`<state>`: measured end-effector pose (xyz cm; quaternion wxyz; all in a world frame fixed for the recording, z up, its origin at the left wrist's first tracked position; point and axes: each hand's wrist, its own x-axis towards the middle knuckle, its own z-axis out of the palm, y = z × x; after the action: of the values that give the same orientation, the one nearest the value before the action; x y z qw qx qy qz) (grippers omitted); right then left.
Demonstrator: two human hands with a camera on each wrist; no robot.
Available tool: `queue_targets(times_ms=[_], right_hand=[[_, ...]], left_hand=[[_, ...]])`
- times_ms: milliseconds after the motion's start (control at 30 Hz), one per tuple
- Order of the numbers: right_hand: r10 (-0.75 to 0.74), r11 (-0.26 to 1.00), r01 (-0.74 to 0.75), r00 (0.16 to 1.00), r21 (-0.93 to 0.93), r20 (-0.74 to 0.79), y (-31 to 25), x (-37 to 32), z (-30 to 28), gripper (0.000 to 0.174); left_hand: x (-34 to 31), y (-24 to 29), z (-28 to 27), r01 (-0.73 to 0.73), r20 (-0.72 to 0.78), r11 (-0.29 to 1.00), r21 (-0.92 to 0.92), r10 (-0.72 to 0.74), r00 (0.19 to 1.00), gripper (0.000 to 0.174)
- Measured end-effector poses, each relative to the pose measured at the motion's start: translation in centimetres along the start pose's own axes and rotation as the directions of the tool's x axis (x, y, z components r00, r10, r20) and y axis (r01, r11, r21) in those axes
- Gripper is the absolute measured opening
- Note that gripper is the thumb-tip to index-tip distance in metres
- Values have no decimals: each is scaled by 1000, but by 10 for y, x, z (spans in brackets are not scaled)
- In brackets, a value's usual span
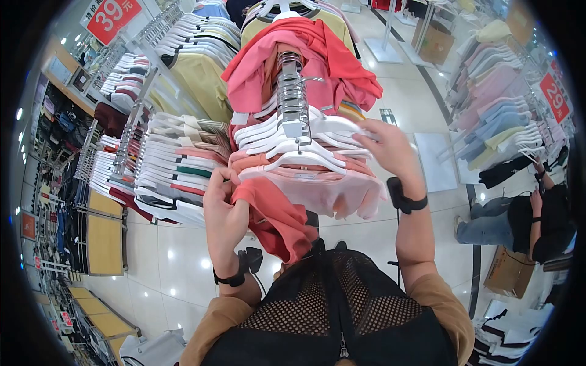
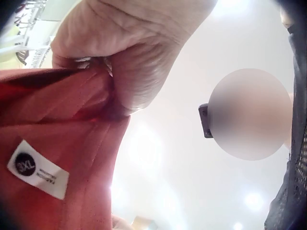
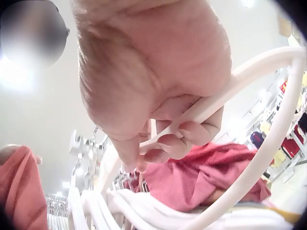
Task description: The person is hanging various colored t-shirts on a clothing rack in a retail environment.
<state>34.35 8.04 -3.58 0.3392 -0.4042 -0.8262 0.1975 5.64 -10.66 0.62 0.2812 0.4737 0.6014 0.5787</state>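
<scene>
My left hand (image 1: 223, 213) pinches a coral-red garment (image 1: 276, 219) near its top edge, and the cloth hangs down in front of my body. Inside that garment, the left wrist view shows a white label (image 2: 38, 175) with a round black mark. On the other side, my right hand (image 1: 390, 149) grips a bare white hanger (image 3: 268, 163), its fingers curled round one arm of it. This hanger is above a row of white hangers (image 3: 86, 206) on the rack. Closest to me on the rack hangs a pale pink top (image 1: 305, 189).
Pink and red clothes (image 1: 305, 55) lie heaped over the rack behind the hangers. Packed hanging shirts (image 1: 177, 165) stand close on the left. At right, another person (image 1: 525, 226) stands near a cardboard box (image 1: 510, 271) and a rack of pastel clothes (image 1: 494, 110).
</scene>
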Motion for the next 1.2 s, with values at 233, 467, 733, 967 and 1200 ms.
queue_targets(times_ms=[233, 467, 733, 967, 1200], right_hand=[[169, 980, -185, 971, -80, -169, -16, -52, -92, 25], [453, 892, -410, 816, 192, -360, 7, -164, -139, 14], [491, 741, -398, 871, 541, -31, -10, -181, -90, 10], [149, 904, -218, 967, 367, 206, -48, -146, -49, 24], [-2, 879, -67, 989, 472, 145, -82, -99, 15, 29]], left_hand=[[13, 2, 2, -44, -17, 998, 47, 45, 999, 8], [28, 12, 4, -102, -110, 987, 127, 116, 987, 4], [44, 22, 25, -32, -184, 876, 481, 137, 973, 17], [39, 13, 33, -142, -141, 794, 591, 274, 951, 21], [7, 34, 62, -276, 15, 866, 418, 297, 955, 19]])
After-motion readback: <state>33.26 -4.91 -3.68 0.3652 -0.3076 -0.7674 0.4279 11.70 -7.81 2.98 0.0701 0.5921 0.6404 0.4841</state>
